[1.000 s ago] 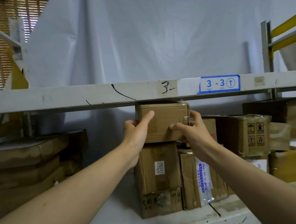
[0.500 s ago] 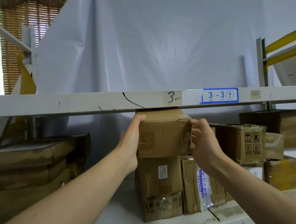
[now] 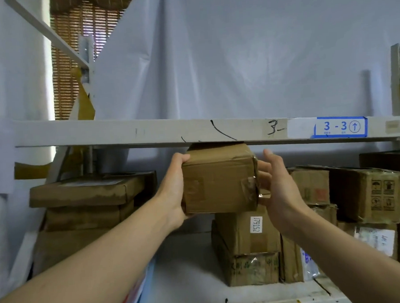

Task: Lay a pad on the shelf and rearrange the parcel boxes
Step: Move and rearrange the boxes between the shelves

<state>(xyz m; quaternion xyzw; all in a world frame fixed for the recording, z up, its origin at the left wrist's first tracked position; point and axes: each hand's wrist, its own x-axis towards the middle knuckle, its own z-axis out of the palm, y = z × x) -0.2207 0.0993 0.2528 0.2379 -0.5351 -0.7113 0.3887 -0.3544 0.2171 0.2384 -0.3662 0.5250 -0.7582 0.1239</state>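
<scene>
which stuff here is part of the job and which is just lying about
In the job: held box; left hand; right hand; labelled box; flat boxes; shelf.
Lying about: beam tag; white sheet; blind.

place: parcel storeroom | evidence: metal rack [image 3: 147,133], bay label [image 3: 340,127], stacked cardboard boxes [image 3: 365,191]
</scene>
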